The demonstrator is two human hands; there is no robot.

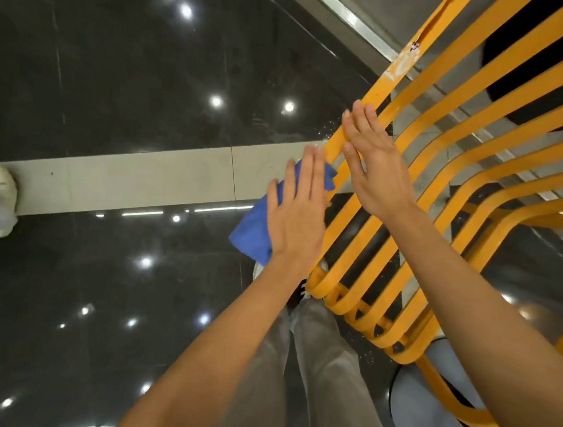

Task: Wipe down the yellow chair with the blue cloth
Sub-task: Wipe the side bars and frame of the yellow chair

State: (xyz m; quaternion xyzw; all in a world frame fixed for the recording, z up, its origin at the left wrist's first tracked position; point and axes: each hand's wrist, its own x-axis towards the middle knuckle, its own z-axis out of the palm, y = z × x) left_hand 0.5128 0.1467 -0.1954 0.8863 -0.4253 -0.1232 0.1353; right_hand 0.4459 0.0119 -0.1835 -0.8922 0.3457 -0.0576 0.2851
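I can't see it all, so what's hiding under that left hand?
The blue cloth lies under the left hand, pressed against the yellow chair. The cloth's middle is covered.

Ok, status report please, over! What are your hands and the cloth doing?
Left hand flat on blue cloth, beside yellow chair edge. Right hand open, resting on a slat. Nothing in the way.

Two bare forearms, no sleeves, grey trousers, light shoe partly hidden
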